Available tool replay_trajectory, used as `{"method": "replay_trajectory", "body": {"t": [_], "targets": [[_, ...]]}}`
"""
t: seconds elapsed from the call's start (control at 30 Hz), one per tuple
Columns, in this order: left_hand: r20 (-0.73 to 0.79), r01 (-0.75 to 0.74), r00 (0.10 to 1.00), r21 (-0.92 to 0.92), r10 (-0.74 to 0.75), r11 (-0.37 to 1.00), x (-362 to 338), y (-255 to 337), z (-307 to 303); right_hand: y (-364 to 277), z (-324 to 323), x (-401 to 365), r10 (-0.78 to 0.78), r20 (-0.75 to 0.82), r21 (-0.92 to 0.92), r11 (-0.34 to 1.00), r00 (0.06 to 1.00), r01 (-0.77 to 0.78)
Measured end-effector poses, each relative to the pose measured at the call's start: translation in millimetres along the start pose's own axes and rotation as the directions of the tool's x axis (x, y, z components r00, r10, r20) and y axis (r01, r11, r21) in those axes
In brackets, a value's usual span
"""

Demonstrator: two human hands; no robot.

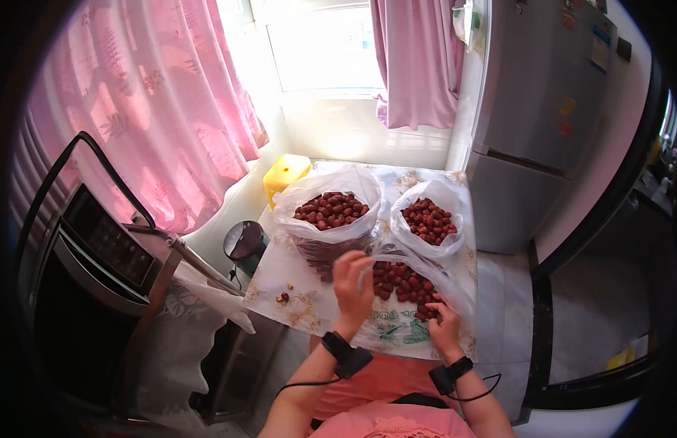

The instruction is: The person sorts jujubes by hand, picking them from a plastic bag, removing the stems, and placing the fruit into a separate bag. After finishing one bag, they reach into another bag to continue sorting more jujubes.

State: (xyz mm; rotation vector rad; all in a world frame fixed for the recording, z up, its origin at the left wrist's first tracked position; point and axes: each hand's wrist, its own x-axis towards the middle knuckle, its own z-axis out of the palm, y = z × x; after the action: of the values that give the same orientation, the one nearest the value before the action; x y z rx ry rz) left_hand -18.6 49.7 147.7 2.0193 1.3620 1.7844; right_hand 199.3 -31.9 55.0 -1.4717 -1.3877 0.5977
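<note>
Red dates (403, 283) lie in the open front plastic bag (459, 288), which has green print on its near side. At that bag's left edge is my left hand (351, 292), raised with fingers curled and closed, seemingly on the thin plastic rim. My right hand (445, 332) is low at the bag's right side, its fingertips pinched together at a red date (424, 314). Behind my left hand stands a large clear bag (327, 248) full of red dates. A smaller white bag (419, 247) of dates sits at the back right.
The table (269, 296) has a flowered cover, with a few small scraps (283, 298) on its left. A yellow stool (287, 172) and a dark round-topped container (245, 239) are beyond its left edge. A grey refrigerator (525, 131) stands right, a black appliance (97, 255) left.
</note>
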Motion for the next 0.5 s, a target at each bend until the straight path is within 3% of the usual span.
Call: {"method": "replay_trajectory", "body": {"t": [0.07, 0.13, 0.17, 0.2, 0.23, 0.3, 0.33, 0.43, 0.5], "targets": [[-0.076, -0.042, 0.996, 0.108, 0.050, 0.993, 44.3, -11.0, -13.8, 5.0, 1.3, 0.2, -0.020, -0.003, 0.009, 1.000, 1.000, 0.020], [-0.062, -0.090, 0.990, 0.415, 0.127, 0.905, 73.8, -27.7, -23.6, 7.8, 2.8, -1.0, -0.039, -0.008, 0.024, 0.999, 0.999, 0.040], [-0.066, -0.089, 0.989, 0.424, 0.129, 0.901, 69.1, -42.8, -28.5, 6.6, 1.6, -1.7, -0.031, -0.002, -0.005, 0.999, 1.000, 0.031], [0.180, -0.096, 0.983, 0.441, 0.016, 0.892, 57.8, -63.0, -31.5, 6.4, 0.8, -0.4, -0.026, 0.002, -0.034, 0.999, 1.000, 0.026], [0.411, -0.110, 0.906, 0.456, -0.100, 0.883, 48.8, -74.8, -35.2, 9.7, 1.0, 1.6, -0.036, 0.001, -0.023, 0.999, 0.999, 0.036], [0.459, -0.166, 0.887, 0.421, -0.052, 0.892, 31.0, -67.8, -40.6, 15.3, 2.9, 0.5, -0.181, -0.037, -0.139, 0.975, 0.983, 0.174], [0.452, -0.174, 0.892, 0.414, -0.035, 0.893, 22.7, -70.7, -40.3, 14.9, 3.8, -0.5, -0.072, -0.019, -0.034, 0.997, 0.997, 0.072], [0.431, -0.149, 0.902, 0.367, -0.026, 0.918, 20.4, -75.6, -45.0, 7.1, 1.1, 0.3, -0.005, 0.011, -0.021, 1.000, 1.000, 0.005], [0.413, -0.122, 0.911, 0.323, -0.023, 0.939, 32.6, -74.2, -48.8, 10.5, 1.5, 0.9, -0.039, 0.008, -0.039, 0.998, 0.999, 0.039]]}}
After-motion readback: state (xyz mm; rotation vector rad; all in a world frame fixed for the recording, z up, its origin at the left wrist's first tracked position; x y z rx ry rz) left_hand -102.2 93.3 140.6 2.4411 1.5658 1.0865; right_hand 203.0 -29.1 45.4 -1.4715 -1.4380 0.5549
